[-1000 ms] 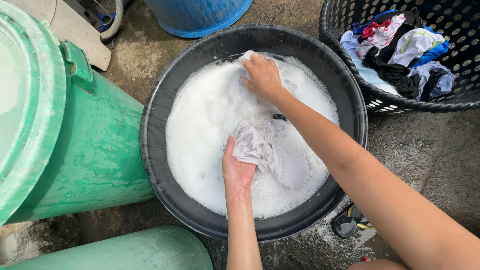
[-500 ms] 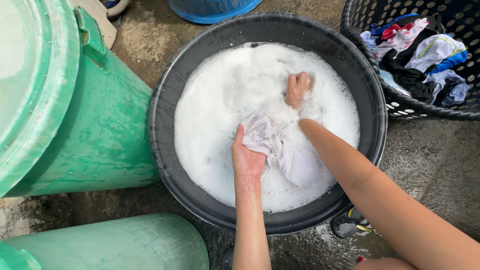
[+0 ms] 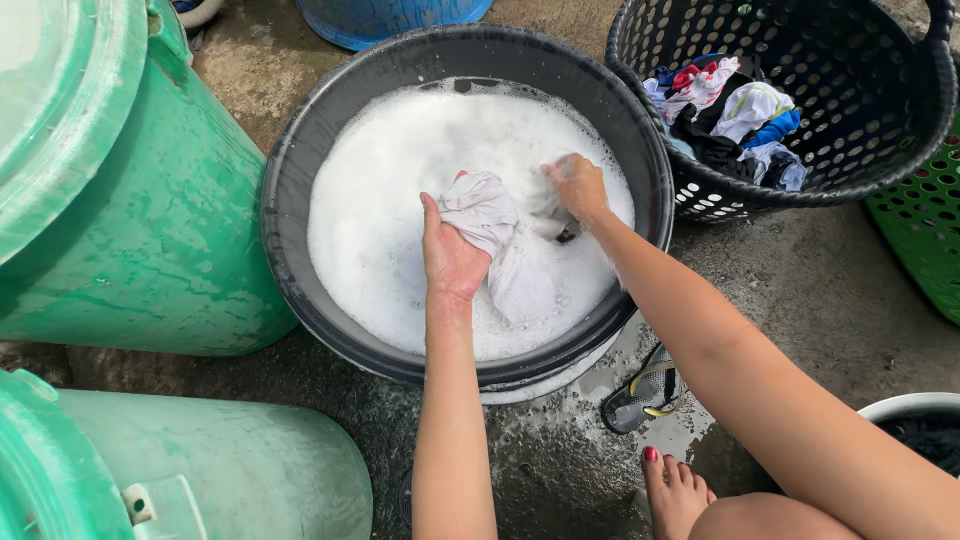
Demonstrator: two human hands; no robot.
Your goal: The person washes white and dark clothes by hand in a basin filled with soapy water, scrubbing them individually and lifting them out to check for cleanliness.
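A black round basin (image 3: 300, 160) holds soapy white foam (image 3: 380, 200). A wet white garment (image 3: 490, 225) lies bunched in the foam near the middle. My left hand (image 3: 450, 255) grips one bunch of the garment from below. At the basin's right side, my right hand (image 3: 578, 185) is closed on another part of the same cloth, knuckles covered with suds.
A black perforated laundry basket (image 3: 880, 110) with mixed coloured clothes stands at the upper right. Two green plastic barrels (image 3: 150, 220) are at the left. A blue tub (image 3: 390, 15) sits behind the basin. A sandal (image 3: 640, 395) and my bare foot (image 3: 675, 490) rest on the wet concrete; a green basket (image 3: 930, 240) is at the far right.
My right hand came back from the far foam and closed on the garment beside my left hand. The garment is lifted and bunched higher. The view shifted, showing more ground and the basket.
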